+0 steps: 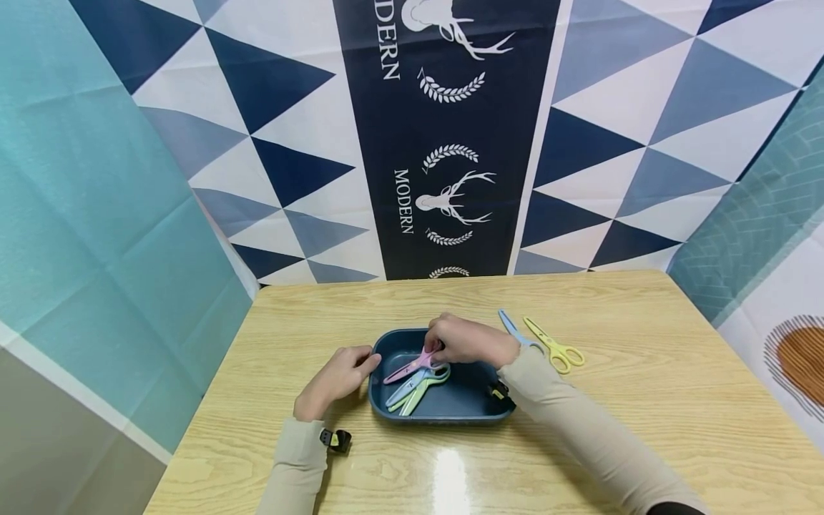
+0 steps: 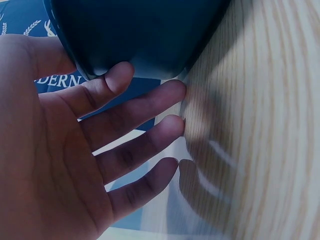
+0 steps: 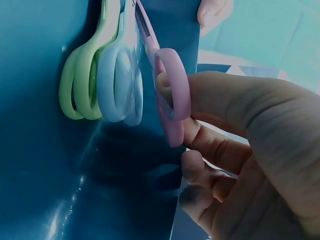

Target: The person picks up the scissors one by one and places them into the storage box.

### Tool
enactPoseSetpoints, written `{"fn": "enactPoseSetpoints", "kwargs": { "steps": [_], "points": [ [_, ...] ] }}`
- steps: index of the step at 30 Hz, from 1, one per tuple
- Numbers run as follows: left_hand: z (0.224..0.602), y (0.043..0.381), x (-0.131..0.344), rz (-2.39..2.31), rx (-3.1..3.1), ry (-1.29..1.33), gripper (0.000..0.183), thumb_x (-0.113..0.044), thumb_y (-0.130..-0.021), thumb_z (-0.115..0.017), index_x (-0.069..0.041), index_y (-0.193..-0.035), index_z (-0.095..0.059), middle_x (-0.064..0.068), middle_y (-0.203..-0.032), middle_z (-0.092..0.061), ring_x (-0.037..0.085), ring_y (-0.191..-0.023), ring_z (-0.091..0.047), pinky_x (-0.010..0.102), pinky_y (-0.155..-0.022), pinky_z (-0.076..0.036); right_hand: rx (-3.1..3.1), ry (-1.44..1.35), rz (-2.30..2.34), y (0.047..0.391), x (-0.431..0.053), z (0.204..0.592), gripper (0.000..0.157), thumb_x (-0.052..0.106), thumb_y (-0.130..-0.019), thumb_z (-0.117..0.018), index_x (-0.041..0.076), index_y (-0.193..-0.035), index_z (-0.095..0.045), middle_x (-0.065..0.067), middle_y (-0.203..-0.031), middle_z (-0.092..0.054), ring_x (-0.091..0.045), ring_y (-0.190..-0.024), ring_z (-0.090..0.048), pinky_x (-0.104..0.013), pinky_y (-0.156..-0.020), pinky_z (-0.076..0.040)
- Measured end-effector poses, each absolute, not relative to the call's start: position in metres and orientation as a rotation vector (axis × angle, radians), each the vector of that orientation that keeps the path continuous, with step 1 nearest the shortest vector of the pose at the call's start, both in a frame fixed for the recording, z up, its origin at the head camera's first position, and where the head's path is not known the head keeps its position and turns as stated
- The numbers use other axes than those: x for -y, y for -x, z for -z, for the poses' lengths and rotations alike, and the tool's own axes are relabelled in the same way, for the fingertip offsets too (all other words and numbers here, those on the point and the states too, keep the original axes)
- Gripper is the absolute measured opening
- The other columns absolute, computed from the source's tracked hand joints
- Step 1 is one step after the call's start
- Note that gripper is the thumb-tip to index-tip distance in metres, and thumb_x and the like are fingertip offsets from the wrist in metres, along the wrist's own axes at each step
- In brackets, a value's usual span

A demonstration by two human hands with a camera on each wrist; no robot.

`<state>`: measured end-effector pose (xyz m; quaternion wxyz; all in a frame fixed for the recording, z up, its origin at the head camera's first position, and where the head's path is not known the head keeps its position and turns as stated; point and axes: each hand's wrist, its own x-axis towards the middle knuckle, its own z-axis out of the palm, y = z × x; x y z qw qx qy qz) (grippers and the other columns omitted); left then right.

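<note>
Left hand [image 1: 340, 375] at left end of dark blue tub [image 1: 470, 395]: thumb over rim, index finger on outer wall, pinching it; other fingers spread near table [image 1: 399, 472]. Right hand [image 1: 465, 338] over tub, pinching pink scissors [image 1: 408, 369] by handle loop, thumb through. Pink pair within tub, beside blue scissors [image 1: 405, 388] and green scissors [image 1: 422, 390]. Second blue pair [image 1: 513, 327] and yellow scissors [image 1: 555, 346] on table, beyond right forearm.

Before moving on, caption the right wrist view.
Right-hand fingers hold pink scissors; blue scissors and green scissors lie in the blue tray.
</note>
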<state>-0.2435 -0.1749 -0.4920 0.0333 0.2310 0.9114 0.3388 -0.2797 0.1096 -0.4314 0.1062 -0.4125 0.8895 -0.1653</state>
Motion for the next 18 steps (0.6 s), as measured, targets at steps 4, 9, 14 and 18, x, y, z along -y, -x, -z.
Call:
{"fn": "enactPoseSetpoints", "kwargs": {
  "steps": [4, 9, 14, 18],
  "points": [
    [0.4923, 0.2434, 0.1761, -1.051, -2.8, -0.712, 0.037, -0.029, -0.109, -0.051, -0.014, -0.075, -0.049, -0.006, -0.065, -0.038, 0.007, -0.056, -0.036, 0.024, -0.059, -0.033, -2.586, 1.212, 0.523, 0.2801, -0.1079, 0.432, 0.009, 0.011, -0.092, -0.077, 0.008, -0.101, -0.079, 0.0, -0.094, -0.066, -0.009, -0.083, -0.059, -0.025, -0.075, -0.052],
    [0.4906, 0.2425, 0.1756, -1.055, -2.797, -0.691, 0.037, -0.03, -0.109, -0.052, -0.015, -0.075, -0.049, -0.007, -0.064, -0.038, 0.006, -0.056, -0.036, 0.023, -0.059, -0.033, -2.586, 1.195, 0.493, 0.2796, -0.1085, 0.4321, 0.01, 0.011, -0.092, -0.077, 0.008, -0.101, -0.079, -0.001, -0.095, -0.066, -0.009, -0.082, -0.06, -0.024, -0.075, -0.052],
    [0.4893, 0.2418, 0.1756, -1.055, -2.796, -0.694, 0.038, -0.031, -0.109, -0.052, -0.015, -0.075, -0.049, -0.007, -0.064, -0.038, 0.006, -0.055, -0.037, 0.023, -0.059, -0.033, -2.575, 1.199, 0.473, 0.2793, -0.1088, 0.4327, 0.012, 0.012, -0.092, -0.077, 0.008, -0.104, -0.078, -0.002, -0.097, -0.068, -0.012, -0.083, -0.061, -0.026, -0.075, -0.052],
    [0.489, 0.2413, 0.1751, -1.058, -2.792, -0.703, 0.038, -0.03, -0.109, -0.052, -0.014, -0.075, -0.049, -0.006, -0.064, -0.038, 0.007, -0.056, -0.037, 0.024, -0.06, -0.034, -2.569, 1.193, 0.494, 0.2795, -0.1089, 0.434, 0.013, 0.011, -0.093, -0.076, 0.008, -0.105, -0.078, -0.002, -0.098, -0.069, -0.013, -0.084, -0.062, -0.026, -0.075, -0.052]
  ]
}}
